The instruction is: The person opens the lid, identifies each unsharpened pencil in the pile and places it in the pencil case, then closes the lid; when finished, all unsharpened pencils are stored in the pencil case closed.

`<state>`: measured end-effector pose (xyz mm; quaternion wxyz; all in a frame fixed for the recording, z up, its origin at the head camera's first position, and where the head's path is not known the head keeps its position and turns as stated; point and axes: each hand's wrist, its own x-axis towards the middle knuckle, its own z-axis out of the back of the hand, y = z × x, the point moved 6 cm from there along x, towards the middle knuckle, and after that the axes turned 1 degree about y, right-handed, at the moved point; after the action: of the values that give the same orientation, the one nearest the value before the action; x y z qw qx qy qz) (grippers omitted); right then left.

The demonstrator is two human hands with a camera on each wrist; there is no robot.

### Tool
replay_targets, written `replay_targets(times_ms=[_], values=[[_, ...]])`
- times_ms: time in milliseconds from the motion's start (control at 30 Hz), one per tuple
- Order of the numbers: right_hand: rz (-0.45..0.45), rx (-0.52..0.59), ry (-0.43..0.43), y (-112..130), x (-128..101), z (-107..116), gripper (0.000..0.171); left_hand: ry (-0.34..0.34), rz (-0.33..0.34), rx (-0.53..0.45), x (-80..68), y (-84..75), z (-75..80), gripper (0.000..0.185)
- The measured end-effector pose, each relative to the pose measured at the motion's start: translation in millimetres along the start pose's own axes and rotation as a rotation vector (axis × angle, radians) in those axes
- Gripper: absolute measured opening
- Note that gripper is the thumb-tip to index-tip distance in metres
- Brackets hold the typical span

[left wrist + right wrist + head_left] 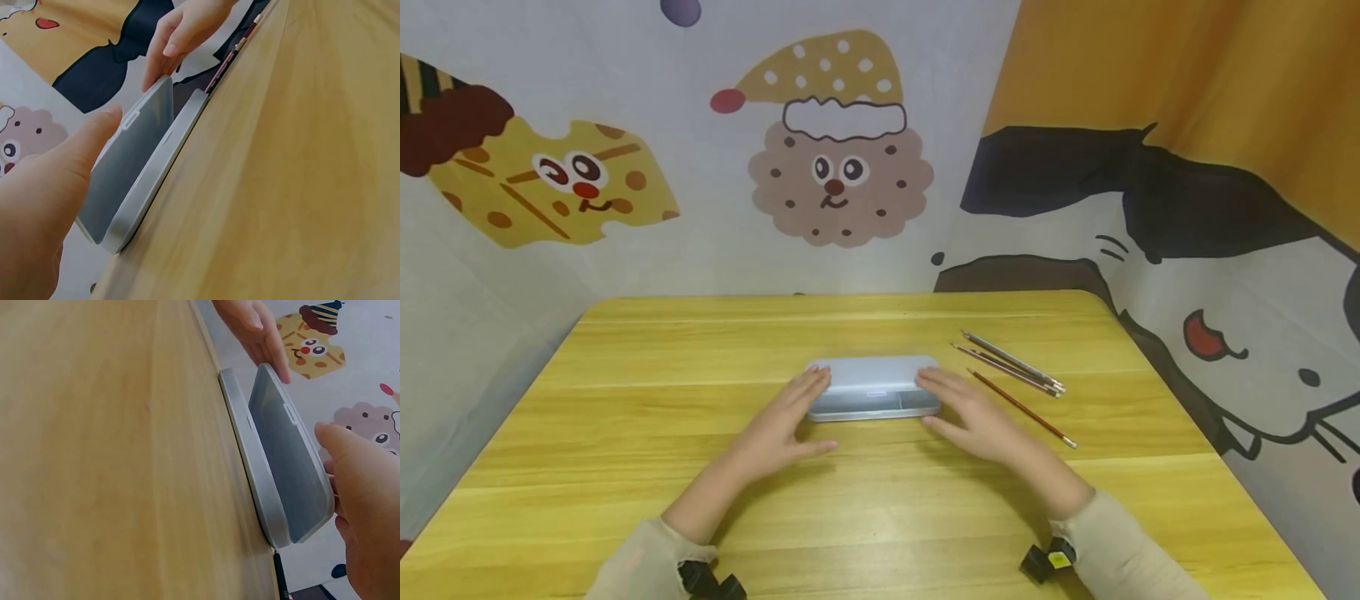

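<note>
A pale grey pencil case (874, 372) lies on the table with its lid half raised and tilted over the tray. Part of the tray's inside and a small divider show in the head view. My left hand (778, 427) has its fingertips at the lid's left end, thumb spread away. At the other end, the fingers of my right hand (973, 417) rest on the lid's right corner. Both wrist views show the gap between lid (290, 462) and tray (156, 178). Neither hand curls round the case.
Right of the case lie several pencils (1011, 365) in a loose bunch. A single reddish-brown pencil (1022, 408) lies nearer to the right forearm. The wooden table (662, 375) meets a cartoon-printed cloth (700, 258) at its far edge.
</note>
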<state>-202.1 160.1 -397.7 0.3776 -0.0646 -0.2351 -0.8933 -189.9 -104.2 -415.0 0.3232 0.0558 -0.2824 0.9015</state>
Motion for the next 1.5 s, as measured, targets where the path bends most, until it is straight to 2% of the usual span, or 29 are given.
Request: replay_targets(times_ms=[367, 567, 800, 1133, 1500], values=[[-0.075, 0.037, 0.081, -1, -8, -14, 0.061, 0.063, -0.032, -0.001, -2.2, -2.1, -10.8, 0.089], [-0.078, 0.051, 0.109, -2, -11, -18, 0.061, 0.063, -0.067, 0.007, -3.3, -4.4, -12.1, 0.085], [-0.047, 0.034, 0.085, -4, -11, -21, 0.060, 0.072, -0.111, 0.063, -3.8, -6.8, -14.4, 0.084], [-0.027, 0.039, 0.098, -3, -11, -23, 0.061, 0.099, -0.100, 0.074, -5.1, -7.7, -15.2, 0.085], [-0.044, 0.040, 0.107, 1, -8, -22, 0.056, 0.120, -0.085, 0.078, -4.0, -9.9, -15.6, 0.083]])
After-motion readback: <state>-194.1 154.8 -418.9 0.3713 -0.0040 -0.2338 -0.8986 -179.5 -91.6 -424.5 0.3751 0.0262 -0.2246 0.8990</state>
